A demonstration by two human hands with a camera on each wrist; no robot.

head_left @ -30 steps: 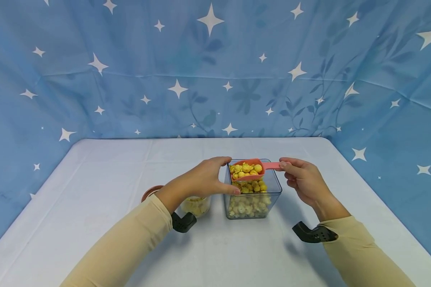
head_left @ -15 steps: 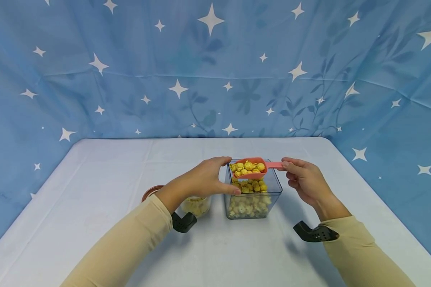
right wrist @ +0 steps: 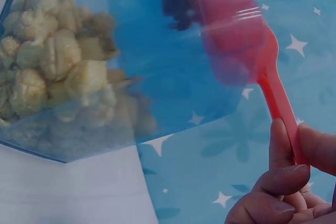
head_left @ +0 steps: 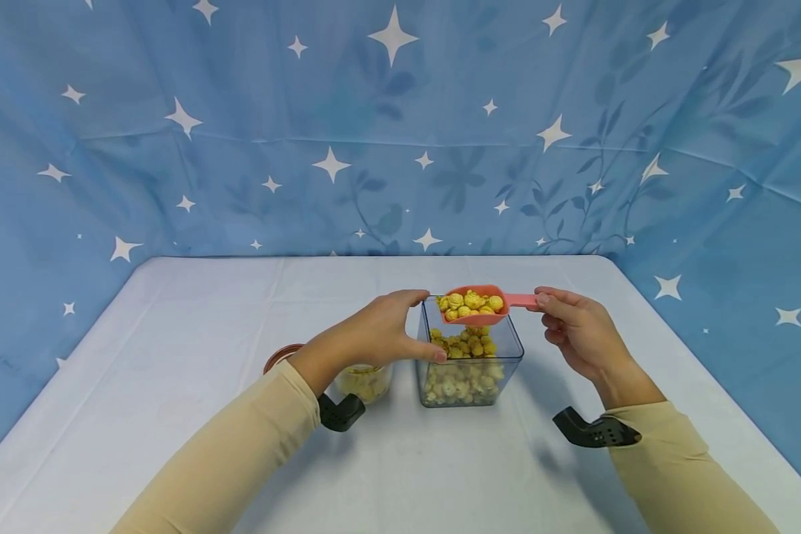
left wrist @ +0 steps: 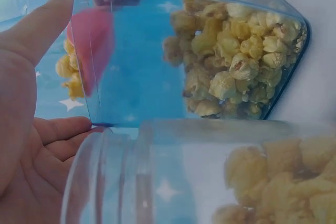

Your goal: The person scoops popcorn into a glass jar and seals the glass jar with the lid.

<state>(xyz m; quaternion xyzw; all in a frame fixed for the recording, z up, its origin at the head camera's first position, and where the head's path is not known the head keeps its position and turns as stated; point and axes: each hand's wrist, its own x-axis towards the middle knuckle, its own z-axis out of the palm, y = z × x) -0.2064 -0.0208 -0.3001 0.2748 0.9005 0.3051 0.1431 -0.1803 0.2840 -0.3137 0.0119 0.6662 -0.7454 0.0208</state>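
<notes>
One scoop [head_left: 475, 305], one clear bin [head_left: 470, 371], one jar [head_left: 363, 382] and one lid [head_left: 279, 357] are on or over the desk [head_left: 173, 311]; two hands are at work.

The right hand [head_left: 577, 334] pinches the end of the scoop's handle between thumb and curled fingers [right wrist: 281, 182], so its grip is closed on the scoop. The scoop is pink-red and heaped with yellow popcorn [head_left: 470, 302]. It hangs just above the far rim of the bin, clear of the popcorn inside. Its long axis runs nearly level, left to right across the head view: the handle points toward the person's right, the bowl toward the left, open side up.

The left hand [head_left: 374, 334] clasps the bin's left wall, thumb [head_left: 423, 352] on the near corner and fingers [head_left: 410, 298] curved over the far corner; its grip is closed round the bin. The bin is square, see-through, blue-tinted, and roughly half full of popcorn. It stands upright near the middle of the desk.

The jar stands just left of the bin, under the left wrist, with pale popcorn in it; the left wrist view shows it close against the bin, though contact cannot be told. The lid lies just beyond the jar to the left, mostly hidden by the forearm.

A blue cloth [head_left: 400, 126] with white stars hangs behind the desk.
</notes>
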